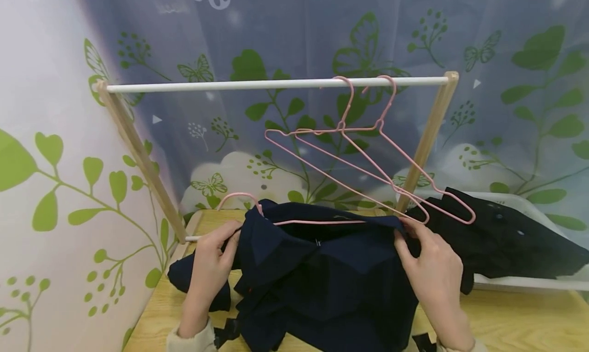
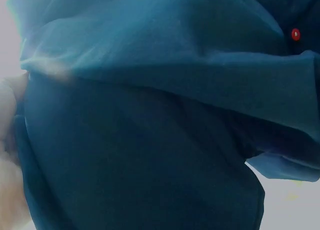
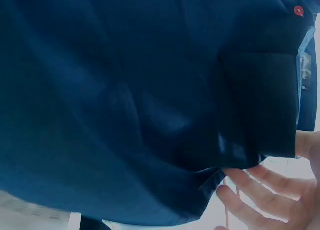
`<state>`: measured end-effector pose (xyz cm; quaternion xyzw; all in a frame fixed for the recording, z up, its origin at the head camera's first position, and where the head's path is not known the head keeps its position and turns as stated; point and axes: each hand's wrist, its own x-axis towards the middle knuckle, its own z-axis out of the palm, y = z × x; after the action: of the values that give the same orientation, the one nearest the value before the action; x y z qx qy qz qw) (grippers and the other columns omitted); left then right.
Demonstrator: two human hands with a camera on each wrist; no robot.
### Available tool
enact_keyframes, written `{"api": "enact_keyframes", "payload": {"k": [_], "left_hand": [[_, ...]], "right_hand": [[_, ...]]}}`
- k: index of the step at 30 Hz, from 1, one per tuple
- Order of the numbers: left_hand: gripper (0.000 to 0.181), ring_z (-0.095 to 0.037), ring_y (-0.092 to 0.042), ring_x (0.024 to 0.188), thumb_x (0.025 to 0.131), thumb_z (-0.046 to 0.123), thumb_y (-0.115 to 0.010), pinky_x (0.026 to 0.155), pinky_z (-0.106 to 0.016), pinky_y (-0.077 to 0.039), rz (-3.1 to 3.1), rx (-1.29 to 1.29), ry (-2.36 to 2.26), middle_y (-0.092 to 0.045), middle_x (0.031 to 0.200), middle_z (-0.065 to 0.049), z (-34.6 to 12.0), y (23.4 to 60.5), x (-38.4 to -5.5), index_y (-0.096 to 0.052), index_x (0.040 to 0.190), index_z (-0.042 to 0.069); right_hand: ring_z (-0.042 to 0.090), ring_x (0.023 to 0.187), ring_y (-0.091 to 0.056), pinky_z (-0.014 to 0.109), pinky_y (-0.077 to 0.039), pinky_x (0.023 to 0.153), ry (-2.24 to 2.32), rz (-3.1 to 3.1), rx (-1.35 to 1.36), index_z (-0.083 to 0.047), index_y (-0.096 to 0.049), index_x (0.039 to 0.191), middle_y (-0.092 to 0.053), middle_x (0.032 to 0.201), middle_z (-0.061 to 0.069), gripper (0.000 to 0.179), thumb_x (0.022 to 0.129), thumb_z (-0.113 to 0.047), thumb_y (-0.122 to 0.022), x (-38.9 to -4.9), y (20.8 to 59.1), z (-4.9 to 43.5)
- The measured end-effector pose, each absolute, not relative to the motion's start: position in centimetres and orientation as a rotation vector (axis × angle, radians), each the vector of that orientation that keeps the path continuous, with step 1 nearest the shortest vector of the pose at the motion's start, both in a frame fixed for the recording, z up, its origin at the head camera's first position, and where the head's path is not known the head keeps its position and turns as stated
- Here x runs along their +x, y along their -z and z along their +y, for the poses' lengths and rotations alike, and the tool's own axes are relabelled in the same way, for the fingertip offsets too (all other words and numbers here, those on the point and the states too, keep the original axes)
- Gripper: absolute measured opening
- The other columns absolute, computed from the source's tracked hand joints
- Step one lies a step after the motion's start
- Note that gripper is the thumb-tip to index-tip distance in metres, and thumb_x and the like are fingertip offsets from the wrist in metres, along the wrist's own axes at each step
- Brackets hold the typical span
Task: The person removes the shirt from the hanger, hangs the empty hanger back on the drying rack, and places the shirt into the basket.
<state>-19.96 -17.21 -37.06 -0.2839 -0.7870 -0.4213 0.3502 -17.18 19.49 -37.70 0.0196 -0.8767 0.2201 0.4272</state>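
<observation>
A navy shirt (image 1: 340,295) with a collar and a small red button (image 2: 295,34) is held up in front of me. Inside its neck sits a pink hanger (image 1: 317,222), the hook sticking out at the upper left and most of the frame covered by cloth. My left hand (image 1: 212,260) pinches the shirt at its left shoulder. On the other side, my right hand (image 1: 432,265) grips the right shoulder edge between thumb and fingers. The right wrist view shows the fingers (image 3: 270,195) at the edge of the cloth. One sleeve hangs beyond my left wrist.
Behind the shirt stands a rack with a white rod (image 1: 221,86) and wooden legs (image 1: 142,157). Two pink hangers (image 1: 342,129) hang at its right end, their lower corners near my right hand. A white basket (image 1: 529,283) holding black clothing (image 1: 501,234) stands right on the wooden table (image 1: 515,316).
</observation>
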Motion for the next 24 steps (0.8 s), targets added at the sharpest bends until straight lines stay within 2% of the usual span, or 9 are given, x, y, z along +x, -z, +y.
{"api": "enact_keyframes", "payload": {"k": [2,5,10,18,24], "left_hand": [[0.027,-0.01,-0.058,0.071,0.093,-0.016,-0.059,0.068,-0.019,-0.043,-2.027,-0.75,1.09,-0.071,0.089,-0.003,-17.5,37.0,-19.9,-0.071,0.097,0.009],[0.029,-0.01,-0.061,0.072,0.093,-0.017,-0.059,0.069,-0.017,-0.044,-2.019,-0.751,1.085,-0.072,0.091,-0.003,-18.0,36.9,-19.8,-0.072,0.098,0.008],[0.025,-0.014,-0.068,0.08,0.094,-0.015,-0.059,0.077,-0.014,-0.048,-2.04,-0.727,1.078,-0.073,0.093,-0.008,-18.9,36.6,-19.8,-0.073,0.098,0.005],[0.025,-0.014,-0.068,0.082,0.094,-0.014,-0.06,0.078,-0.014,-0.048,-2.057,-0.726,1.075,-0.073,0.092,-0.006,-19.6,36.6,-19.7,-0.073,0.097,0.006],[0.025,-0.01,-0.064,0.081,0.096,-0.013,-0.058,0.075,-0.018,-0.048,-2.082,-0.796,1.208,-0.072,0.093,-0.004,-19.9,36.8,-19.7,-0.072,0.1,0.007]], "right_hand": [[0.035,0.082,-0.068,0.051,-0.051,0.067,-0.49,-2.162,0.096,-0.008,-0.074,0.11,-0.076,0.094,0.012,0.03,0.082,-0.013,-0.083,-17.3,37.9,19.4],[0.038,0.085,-0.066,0.052,-0.05,0.077,-0.431,-2.128,0.169,-0.004,-0.072,0.105,-0.075,0.092,0.015,0.034,0.075,-0.007,-0.087,-17.3,38.2,19.2],[0.036,0.081,-0.067,0.05,-0.049,0.082,-0.442,-2.095,0.218,-0.002,-0.074,0.101,-0.074,0.083,0.016,0.037,0.068,-0.001,-0.089,-17.1,38.3,18.9],[0.037,0.073,-0.066,0.054,-0.048,0.085,-0.577,-2.117,0.197,0.001,-0.077,0.096,-0.07,0.072,0.015,0.026,0.072,0.004,-0.085,-17.0,37.9,19.0],[0.042,0.084,-0.066,0.054,-0.046,0.075,-0.773,-2.227,0.046,-0.003,-0.08,0.099,-0.073,0.084,0.017,0.018,0.081,-0.004,-0.081,-16.7,37.5,19.5]]}}
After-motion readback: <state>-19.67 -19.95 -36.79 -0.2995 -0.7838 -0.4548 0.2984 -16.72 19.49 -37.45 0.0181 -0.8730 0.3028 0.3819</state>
